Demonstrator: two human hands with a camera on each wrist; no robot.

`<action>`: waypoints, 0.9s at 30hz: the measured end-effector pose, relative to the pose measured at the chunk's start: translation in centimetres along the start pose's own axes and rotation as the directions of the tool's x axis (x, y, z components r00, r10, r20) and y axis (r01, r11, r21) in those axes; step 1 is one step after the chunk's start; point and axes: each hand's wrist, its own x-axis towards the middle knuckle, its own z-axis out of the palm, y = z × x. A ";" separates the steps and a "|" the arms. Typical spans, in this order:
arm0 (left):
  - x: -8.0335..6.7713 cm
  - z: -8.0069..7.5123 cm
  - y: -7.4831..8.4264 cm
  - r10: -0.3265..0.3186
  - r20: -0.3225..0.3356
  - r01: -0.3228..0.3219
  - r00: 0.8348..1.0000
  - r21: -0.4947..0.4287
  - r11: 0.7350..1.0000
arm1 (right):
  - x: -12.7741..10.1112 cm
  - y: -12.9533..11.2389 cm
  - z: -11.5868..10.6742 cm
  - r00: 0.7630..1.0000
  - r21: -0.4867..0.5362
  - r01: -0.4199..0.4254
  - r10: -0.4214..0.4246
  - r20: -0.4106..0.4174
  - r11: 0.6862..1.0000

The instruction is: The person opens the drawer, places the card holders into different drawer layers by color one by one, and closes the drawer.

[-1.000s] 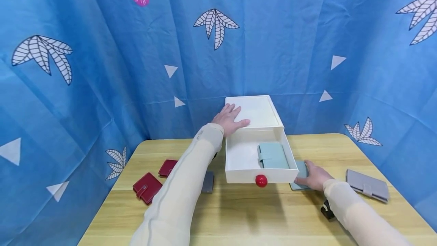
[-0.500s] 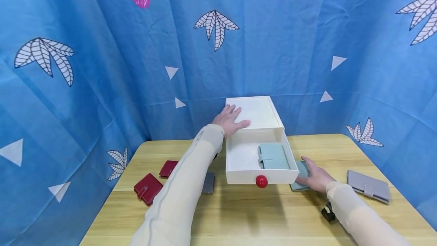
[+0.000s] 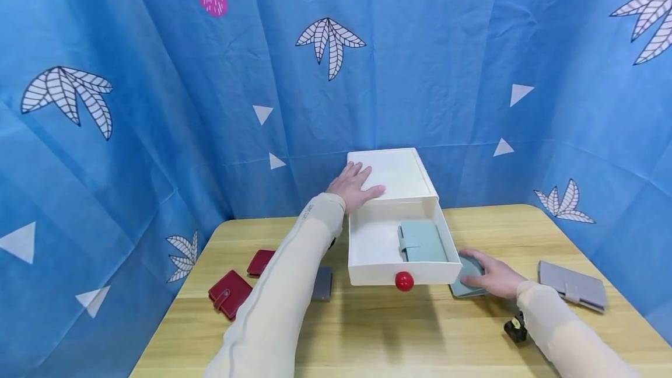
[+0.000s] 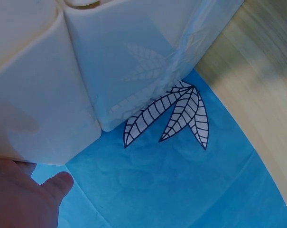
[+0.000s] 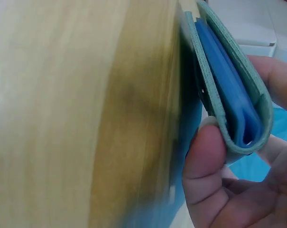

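Observation:
A white box (image 3: 392, 172) stands at the back of the wooden table (image 3: 378, 331), its drawer (image 3: 367, 238) pulled out, with a red knob (image 3: 403, 280) on the front. One teal wallet (image 3: 422, 241) lies inside the drawer. My left hand (image 3: 354, 186) rests flat on the box top; in the left wrist view the hand (image 4: 24, 199) shows beside the box's corner (image 4: 43, 104). Just right of the drawer, my right hand (image 3: 490, 276) grips a second teal wallet (image 3: 463, 284) on the table. In the right wrist view my thumb and fingers pinch its folded edge (image 5: 228, 90).
Two red wallets (image 3: 229, 293) (image 3: 261, 261) lie at the table's left. A grey wallet (image 3: 321, 283) is partly hidden by my left arm. Another grey wallet (image 3: 572, 292) lies at the far right. Blue patterned curtain (image 3: 157, 104) closes in the table on three sides.
My right hand has slid slightly right with the teal wallet, away from the drawer's side. The left hand stays on the box top.

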 end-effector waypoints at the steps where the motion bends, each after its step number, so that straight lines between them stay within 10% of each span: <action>1: 0.0 0.0 0.0 0.002 0.001 -0.002 1.000 0.002 1.000 | 0.0 0.0 -0.1 1.000 0.013 -0.004 0.004 0.003 1.000; 27: -0.2 -0.2 0.0 0.017 -0.001 -0.017 1.000 -0.003 1.000 | -0.7 -0.6 -0.7 0.993 0.188 -0.042 0.020 0.119 0.981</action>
